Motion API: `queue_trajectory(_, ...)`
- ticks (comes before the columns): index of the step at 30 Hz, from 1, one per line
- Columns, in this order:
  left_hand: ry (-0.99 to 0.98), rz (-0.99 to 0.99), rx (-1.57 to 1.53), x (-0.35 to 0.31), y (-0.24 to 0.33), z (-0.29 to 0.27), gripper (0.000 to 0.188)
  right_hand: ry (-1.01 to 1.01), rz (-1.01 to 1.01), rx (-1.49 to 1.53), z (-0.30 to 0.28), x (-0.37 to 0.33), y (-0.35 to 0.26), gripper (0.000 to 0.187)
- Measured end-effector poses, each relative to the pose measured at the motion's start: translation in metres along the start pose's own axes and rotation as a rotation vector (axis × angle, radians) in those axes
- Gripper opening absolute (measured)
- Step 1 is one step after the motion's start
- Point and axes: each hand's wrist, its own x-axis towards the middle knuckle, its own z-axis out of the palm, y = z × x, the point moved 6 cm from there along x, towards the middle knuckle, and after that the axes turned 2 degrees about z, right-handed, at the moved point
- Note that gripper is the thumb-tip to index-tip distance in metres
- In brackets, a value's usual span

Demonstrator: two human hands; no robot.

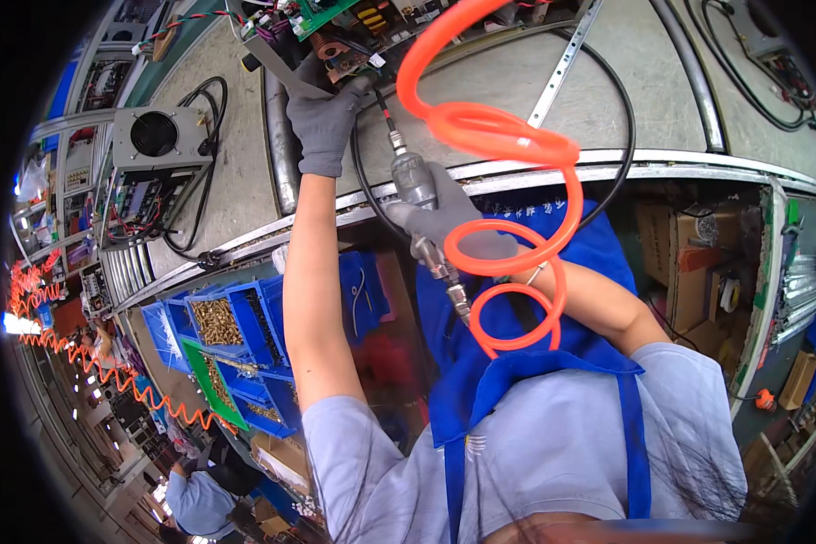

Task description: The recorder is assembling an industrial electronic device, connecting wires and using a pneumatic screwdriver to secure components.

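Screwdriver, pneumatic, upright over the bench edge, gripped in your gloved right hand; its orange coiled hose loops around that wrist. Your left hand presses flat on the circuit assembly. Blue screw bins sit lower left.

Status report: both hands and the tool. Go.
Left hand gloved, on circuit assembly. Right hand gripping pneumatic screwdriver. Orange coiled hose loops across the right forearm.

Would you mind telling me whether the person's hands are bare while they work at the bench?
No, both the left hand and the right hand wear grey gloves, and the right hand grips a pneumatic screwdriver.
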Motion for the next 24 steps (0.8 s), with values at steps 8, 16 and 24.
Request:
queue_trajectory(8,-0.033,-0.039,0.025,0.003,0.000,-0.002,0.065,-0.072,0.230,-0.061,-0.024,-0.030,-0.053,0.059)
queue_trajectory(16,-0.343,-0.056,-0.036,0.011,0.009,-0.011,0.071,-0.213,0.395,-0.012,-0.021,-0.049,-0.056,0.047)
queue_trajectory(24,-0.365,-0.024,0.181,0.015,0.017,-0.006,0.076,-0.225,0.386,0.008,-0.024,-0.044,-0.045,0.053)
